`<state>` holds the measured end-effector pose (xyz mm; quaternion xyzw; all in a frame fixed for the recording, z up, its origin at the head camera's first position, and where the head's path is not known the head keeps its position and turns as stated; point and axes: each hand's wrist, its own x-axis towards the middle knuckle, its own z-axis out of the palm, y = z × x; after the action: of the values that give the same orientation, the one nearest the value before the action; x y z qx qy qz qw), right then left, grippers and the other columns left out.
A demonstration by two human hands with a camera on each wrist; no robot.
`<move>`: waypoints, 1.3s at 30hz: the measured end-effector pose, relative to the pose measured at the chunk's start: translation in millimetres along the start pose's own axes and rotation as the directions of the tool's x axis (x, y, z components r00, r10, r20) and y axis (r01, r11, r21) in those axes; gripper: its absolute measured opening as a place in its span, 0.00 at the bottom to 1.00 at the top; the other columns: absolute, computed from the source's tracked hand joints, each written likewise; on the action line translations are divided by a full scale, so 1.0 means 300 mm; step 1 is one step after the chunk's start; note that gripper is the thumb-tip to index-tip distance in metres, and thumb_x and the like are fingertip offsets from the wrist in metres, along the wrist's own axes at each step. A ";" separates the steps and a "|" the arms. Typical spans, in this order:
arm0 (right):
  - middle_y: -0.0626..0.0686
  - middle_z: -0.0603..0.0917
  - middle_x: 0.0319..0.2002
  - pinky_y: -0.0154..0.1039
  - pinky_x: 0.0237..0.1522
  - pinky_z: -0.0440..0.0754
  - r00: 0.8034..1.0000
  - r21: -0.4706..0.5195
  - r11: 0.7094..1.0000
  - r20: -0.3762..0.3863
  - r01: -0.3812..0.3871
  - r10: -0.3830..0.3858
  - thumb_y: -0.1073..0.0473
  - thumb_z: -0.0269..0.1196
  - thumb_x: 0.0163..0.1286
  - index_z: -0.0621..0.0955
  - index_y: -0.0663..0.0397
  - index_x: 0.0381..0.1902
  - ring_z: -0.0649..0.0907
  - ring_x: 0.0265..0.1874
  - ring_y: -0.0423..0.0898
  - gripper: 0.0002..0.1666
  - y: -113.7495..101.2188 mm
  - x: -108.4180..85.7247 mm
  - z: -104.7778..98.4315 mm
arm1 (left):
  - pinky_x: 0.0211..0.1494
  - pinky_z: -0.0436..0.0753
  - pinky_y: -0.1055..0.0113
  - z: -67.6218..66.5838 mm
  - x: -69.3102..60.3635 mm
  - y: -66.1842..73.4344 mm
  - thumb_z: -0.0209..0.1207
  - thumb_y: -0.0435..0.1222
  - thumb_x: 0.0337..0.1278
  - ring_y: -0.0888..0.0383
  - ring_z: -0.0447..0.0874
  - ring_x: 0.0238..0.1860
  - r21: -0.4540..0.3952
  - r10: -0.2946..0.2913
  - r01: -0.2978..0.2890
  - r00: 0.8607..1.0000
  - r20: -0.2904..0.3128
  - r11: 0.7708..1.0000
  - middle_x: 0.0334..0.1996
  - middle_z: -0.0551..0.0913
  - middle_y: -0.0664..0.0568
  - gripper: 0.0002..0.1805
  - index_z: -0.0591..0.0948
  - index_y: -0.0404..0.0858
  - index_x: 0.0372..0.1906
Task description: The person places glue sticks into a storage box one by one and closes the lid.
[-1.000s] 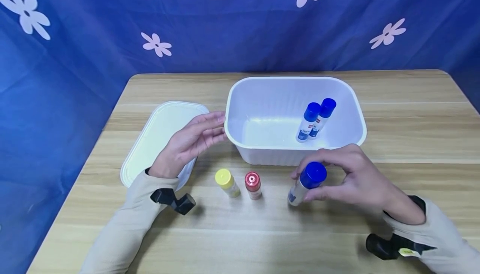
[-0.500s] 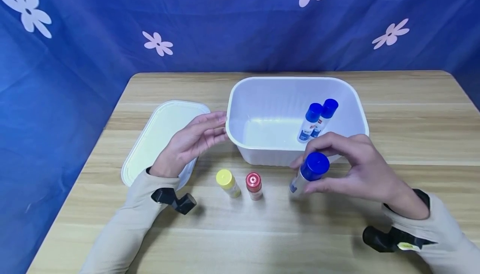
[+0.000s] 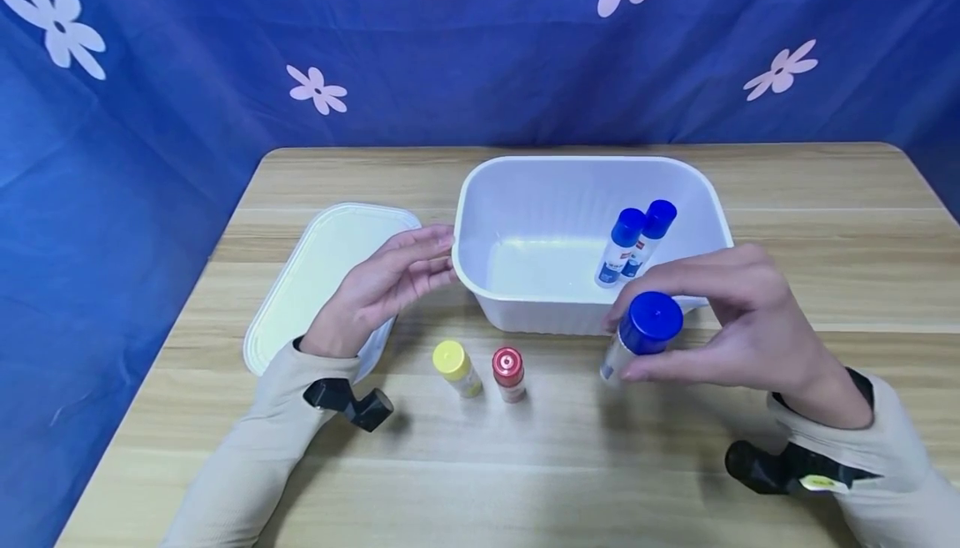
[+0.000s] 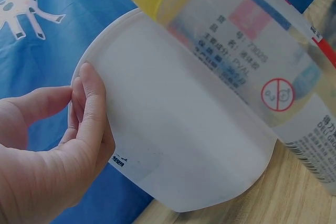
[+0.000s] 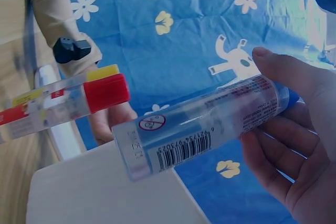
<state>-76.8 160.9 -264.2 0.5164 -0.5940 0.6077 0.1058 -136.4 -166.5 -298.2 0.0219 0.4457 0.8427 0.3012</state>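
The right hand (image 3: pixel 735 323) pinches a clear, blue-capped bottle (image 3: pixel 651 323) between thumb and fingers, raised above the table in front of the white bin (image 3: pixel 540 314). In the right wrist view the bottle (image 5: pixel 199 127) lies slanted, its barcode showing, held by the right hand (image 5: pixel 294 129) near the cap. Two blue-capped bottles (image 3: pixel 619 249) lean together inside the bin's right half. At the bin's left end the left hand (image 3: pixel 382 285) touches the wall with fingers extended; the left wrist view shows this hand (image 4: pixel 68 135) at the wall (image 4: pixel 173 114). A yellow-capped bottle (image 3: pixel 457 369) and a red-capped bottle (image 3: pixel 509 374) stand in front.
A white lid (image 3: pixel 315 281) lies flat on the wooden table (image 3: pixel 480 481), left of the bin and partly beneath the left forearm and hand. Blue cloth (image 3: pixel 465 47) with pale flowers hangs behind the table and along its left side.
The right hand has lifted its blue-capped bottle and moved it rightward and slightly towards the bin. The left hand and the standing bottles have stayed in place.
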 end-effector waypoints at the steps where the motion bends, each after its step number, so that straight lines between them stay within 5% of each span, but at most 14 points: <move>1: 0.61 0.87 0.33 0.36 0.41 0.86 1.000 0.010 1.000 -0.007 -0.001 0.001 0.74 0.80 0.34 0.83 0.72 0.39 0.87 0.33 0.53 0.29 -0.001 0.002 -0.003 | 0.47 0.85 0.67 0.001 0.000 0.000 0.52 0.27 0.68 0.54 0.83 0.40 -0.002 -0.001 0.001 1.000 0.000 1.000 0.40 0.82 0.44 0.08 0.81 0.32 0.44; 15: 0.68 0.85 0.31 0.42 0.48 0.85 0.987 0.025 0.999 -0.157 0.038 -0.033 0.75 0.79 0.37 0.79 0.81 0.34 0.87 0.33 0.58 0.26 -0.012 0.054 -0.030 | 0.48 0.85 0.67 -0.001 -0.004 -0.003 0.54 0.26 0.66 0.53 0.83 0.41 -0.024 0.001 -0.001 1.000 -0.002 1.000 0.40 0.83 0.43 0.07 0.80 0.31 0.44; 32: 0.69 0.85 0.33 0.40 0.49 0.84 0.974 -0.002 0.999 -0.223 -0.051 0.049 0.76 0.77 0.39 0.79 0.82 0.37 0.86 0.38 0.59 0.25 -0.018 0.080 -0.051 | 0.50 0.84 0.66 -0.003 -0.005 0.002 0.54 0.27 0.66 0.53 0.83 0.42 -0.001 -0.004 0.004 1.000 -0.015 1.000 0.41 0.83 0.43 0.07 0.80 0.32 0.45; 39: 0.73 0.83 0.35 0.41 0.49 0.84 0.966 0.056 0.998 -0.257 0.004 0.010 0.74 0.78 0.40 0.78 0.86 0.36 0.84 0.39 0.61 0.26 -0.013 0.093 -0.054 | 0.49 0.85 0.67 -0.002 -0.005 0.008 0.54 0.27 0.67 0.54 0.83 0.42 0.009 -0.005 0.005 1.000 -0.006 1.000 0.41 0.82 0.43 0.07 0.80 0.32 0.45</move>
<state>-94.4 162.0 -236.8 0.4352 -0.5587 0.6861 0.1665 -136.6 -168.7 -296.5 0.0195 0.4506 0.8400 0.3016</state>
